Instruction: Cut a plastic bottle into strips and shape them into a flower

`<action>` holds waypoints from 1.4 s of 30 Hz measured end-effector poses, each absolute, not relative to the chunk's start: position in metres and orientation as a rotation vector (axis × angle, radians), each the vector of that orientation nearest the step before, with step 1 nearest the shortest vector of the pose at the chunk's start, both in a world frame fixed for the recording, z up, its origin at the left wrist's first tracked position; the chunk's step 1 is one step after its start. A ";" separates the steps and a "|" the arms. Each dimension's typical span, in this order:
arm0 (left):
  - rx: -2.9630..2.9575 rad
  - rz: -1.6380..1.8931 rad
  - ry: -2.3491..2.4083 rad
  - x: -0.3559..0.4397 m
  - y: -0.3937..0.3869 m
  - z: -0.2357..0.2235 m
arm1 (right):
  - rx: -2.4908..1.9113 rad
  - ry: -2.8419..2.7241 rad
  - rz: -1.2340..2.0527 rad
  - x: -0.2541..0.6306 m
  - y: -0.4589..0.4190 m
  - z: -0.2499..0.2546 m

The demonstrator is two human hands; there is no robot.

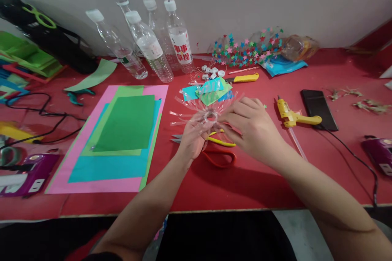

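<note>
Dim soft light, shadow on red tabletop (pixel 260 195), stretched blurry edges

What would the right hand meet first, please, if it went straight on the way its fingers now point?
The right hand would most likely meet the fringed clear plastic piece, which is directly before it; the left hand seems next, though depth is hard to judge.

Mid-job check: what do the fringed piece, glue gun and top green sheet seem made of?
Fringed piece: likely thin clear plastic, glossy; see-through strips glint.
Glue gun: probably hard plastic, smooth; evenly yellow body.
Green sheet: matte paper or thin foam, can't tell which; no glare.
</note>
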State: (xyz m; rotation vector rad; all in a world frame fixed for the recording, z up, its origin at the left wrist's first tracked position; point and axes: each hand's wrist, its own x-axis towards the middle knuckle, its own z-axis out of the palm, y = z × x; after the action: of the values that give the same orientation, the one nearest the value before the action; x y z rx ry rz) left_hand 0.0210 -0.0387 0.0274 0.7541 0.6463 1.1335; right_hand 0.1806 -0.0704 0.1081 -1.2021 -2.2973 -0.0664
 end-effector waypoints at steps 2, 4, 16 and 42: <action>0.742 1.141 0.649 0.021 -0.039 0.028 | -1.185 -2.314 -0.098 0.179 -0.071 0.106; 0.725 1.168 0.662 0.021 -0.040 0.028 | -1.164 -2.323 -0.138 0.177 -0.071 0.105; 0.759 1.196 0.697 0.020 -0.039 0.027 | -1.167 -2.303 -0.234 0.172 -0.072 0.096; 0.774 1.207 0.702 0.019 -0.036 0.023 | -1.214 -2.229 -0.189 0.176 -0.080 0.111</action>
State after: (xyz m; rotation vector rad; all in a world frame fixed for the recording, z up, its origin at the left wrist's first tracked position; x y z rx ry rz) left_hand 0.0191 -0.0359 0.0230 0.7739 0.7023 1.2071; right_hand 0.1765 -0.0802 0.1112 -1.2140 -2.2293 -0.1895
